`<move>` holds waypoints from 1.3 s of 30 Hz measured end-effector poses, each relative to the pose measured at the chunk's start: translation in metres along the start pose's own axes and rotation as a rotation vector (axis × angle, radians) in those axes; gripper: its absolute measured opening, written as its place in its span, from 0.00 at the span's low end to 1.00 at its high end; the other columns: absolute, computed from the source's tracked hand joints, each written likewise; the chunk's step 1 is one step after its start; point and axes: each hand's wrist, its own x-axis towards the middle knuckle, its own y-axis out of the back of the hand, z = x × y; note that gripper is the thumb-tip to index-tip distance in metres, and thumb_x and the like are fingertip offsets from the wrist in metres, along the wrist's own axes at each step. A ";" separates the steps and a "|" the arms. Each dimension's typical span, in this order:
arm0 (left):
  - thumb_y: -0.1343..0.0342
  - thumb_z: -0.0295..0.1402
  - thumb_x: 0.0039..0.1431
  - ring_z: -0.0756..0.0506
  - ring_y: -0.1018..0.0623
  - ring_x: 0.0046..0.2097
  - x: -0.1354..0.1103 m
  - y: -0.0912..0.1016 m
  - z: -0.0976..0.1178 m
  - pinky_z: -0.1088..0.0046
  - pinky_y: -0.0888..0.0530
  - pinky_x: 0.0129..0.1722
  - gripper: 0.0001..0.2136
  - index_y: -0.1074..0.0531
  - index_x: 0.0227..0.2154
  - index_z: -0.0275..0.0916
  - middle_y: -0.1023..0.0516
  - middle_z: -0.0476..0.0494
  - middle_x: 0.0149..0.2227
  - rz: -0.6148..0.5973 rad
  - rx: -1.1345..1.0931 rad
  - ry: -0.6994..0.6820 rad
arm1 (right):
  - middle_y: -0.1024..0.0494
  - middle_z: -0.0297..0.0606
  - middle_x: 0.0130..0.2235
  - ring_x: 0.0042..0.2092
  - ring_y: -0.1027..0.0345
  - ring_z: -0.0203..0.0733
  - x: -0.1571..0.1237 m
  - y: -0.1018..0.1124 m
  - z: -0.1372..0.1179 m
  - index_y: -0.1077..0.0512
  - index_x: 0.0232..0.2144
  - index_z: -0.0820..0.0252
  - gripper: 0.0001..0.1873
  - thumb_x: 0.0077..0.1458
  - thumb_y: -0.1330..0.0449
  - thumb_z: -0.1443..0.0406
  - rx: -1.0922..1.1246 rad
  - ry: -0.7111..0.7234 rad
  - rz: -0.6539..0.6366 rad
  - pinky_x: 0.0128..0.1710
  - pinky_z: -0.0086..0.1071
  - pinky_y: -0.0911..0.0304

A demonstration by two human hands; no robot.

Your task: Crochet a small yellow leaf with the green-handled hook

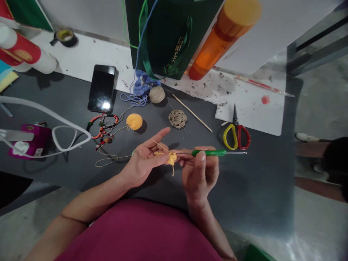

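Maroon shirt nearest, left fingers pinched yellow crochet piece, seemingly barely begun, while right fingers gripped green-handled crochet hook.

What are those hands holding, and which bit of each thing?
The right hand holds the hook by its green handle; the left hand pinches the yellow piece by its near edge.

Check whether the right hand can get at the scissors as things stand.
Likely yes: the scissors lie close by, with nothing seen blocking them. But the right hand holds the green-handled hook, so it may need freeing first.
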 end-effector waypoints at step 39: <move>0.26 0.28 0.49 0.52 0.25 0.31 -0.001 0.001 -0.003 0.77 0.27 0.35 0.58 0.59 0.76 0.53 0.23 0.58 0.29 -0.050 -0.006 -0.037 | 0.19 0.29 0.30 0.29 0.25 0.35 0.003 0.001 0.004 0.26 0.36 0.50 0.06 0.59 0.35 0.57 0.275 -0.240 -0.141 0.29 0.30 0.29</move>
